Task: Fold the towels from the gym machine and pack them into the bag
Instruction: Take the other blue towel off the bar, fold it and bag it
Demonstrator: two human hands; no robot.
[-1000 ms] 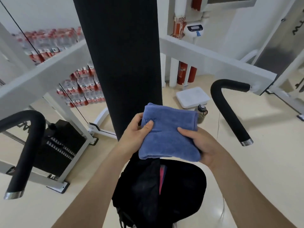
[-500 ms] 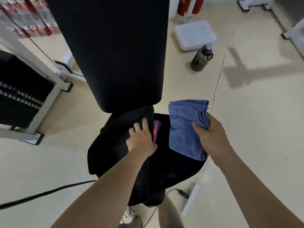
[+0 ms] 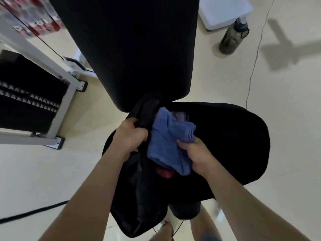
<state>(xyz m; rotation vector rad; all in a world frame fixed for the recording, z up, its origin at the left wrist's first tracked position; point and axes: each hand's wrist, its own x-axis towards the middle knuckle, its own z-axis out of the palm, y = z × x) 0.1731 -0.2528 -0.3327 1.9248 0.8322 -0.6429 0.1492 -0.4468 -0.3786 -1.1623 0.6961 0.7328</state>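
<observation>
The left hand (image 3: 132,134) is closed in a fist on the dark edge of the black bag (image 3: 149,197), fingers curled together around the fabric at the left side of the bag's opening. The right hand (image 3: 198,153) grips the folded blue towel (image 3: 166,145), with the fingers pressed onto its right side and the thumb lying against the cloth; the fingers are clamped on the towel. The towel sits at the mouth of the bag, between the two hands, touching both; its lower part lies inside the opening, and its upper folded layers stand clear above it. Just below the towel a small red item (image 3: 165,173) shows inside the bag, and a grey piece of fabric (image 3: 180,116) shows at the towel's upper edge; what either one is cannot be told. The bag rests on a black seat pad (image 3: 234,145), which extends to the right of the hands. Above the bag a large black back pad (image 3: 132,46) fills the upper centre of the view. To the left stands the white frame (image 3: 57,66) of the machine with its black weight stack (image 3: 29,100). On the pale floor (image 3: 286,119) at upper right stand a dark water bottle (image 3: 232,37) and, just beside it, a white scale (image 3: 224,11).
</observation>
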